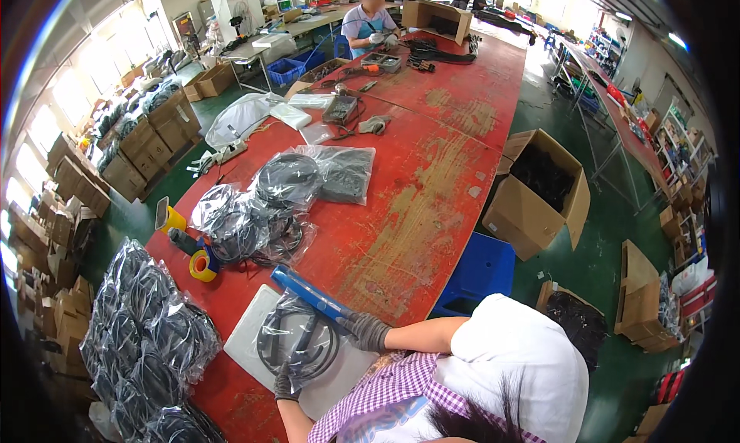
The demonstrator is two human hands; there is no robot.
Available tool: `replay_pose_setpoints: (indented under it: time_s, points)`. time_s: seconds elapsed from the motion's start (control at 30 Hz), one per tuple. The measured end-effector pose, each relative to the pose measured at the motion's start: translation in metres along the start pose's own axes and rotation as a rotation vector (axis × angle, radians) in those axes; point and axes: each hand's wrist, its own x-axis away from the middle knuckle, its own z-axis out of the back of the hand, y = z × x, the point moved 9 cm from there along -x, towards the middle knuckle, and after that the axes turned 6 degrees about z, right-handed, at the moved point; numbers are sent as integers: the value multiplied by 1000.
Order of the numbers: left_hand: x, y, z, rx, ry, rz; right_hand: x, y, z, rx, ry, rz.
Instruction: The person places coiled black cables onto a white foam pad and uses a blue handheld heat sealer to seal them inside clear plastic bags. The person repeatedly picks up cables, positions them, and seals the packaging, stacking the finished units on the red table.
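A clear plastic bag with a coiled black cable [299, 336] lies on a white foam board [250, 331] at the table's near end. My left hand [286, 383], in a grey knit glove, is closed on the bag's near edge. Across the bag's far side runs a long blue bar-shaped tool [310, 291], which looks like a bag sealer. My right hand [368, 332], also gloved, is closed over the tool's right end; its fingertips are partly hidden.
Several bagged cables [270, 204] lie beyond the board, with a yellow tape roll [203, 266] beside them. A big pile of bagged cables [146, 343] stands at the left. To the right are a blue stool [482, 269] and an open carton [524, 212]. A co-worker [370, 23] sits at the far end.
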Motion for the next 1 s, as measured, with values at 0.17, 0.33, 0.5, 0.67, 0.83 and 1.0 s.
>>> replay_pose_setpoints:
  time_s: [0.17,0.33,0.5,0.67,0.83,1.0]
  points:
    - [-2,2,1,-61,49,-59,-2,5,-3,5,-118,-109]
    - [10,7,25,-149,101,-179,-32,-13,28,-149,-242,-196]
    - [56,2,61,-85,264,-259,-45,-4,61,-588,-359,-422]
    - [82,-9,80,-64,458,-338,-33,20,57,-729,-342,-429]
    - [74,-14,73,-238,609,-318,-17,62,19,-887,-294,-659]
    - [65,-14,65,-356,674,-315,-30,51,24,-1062,-313,-747]
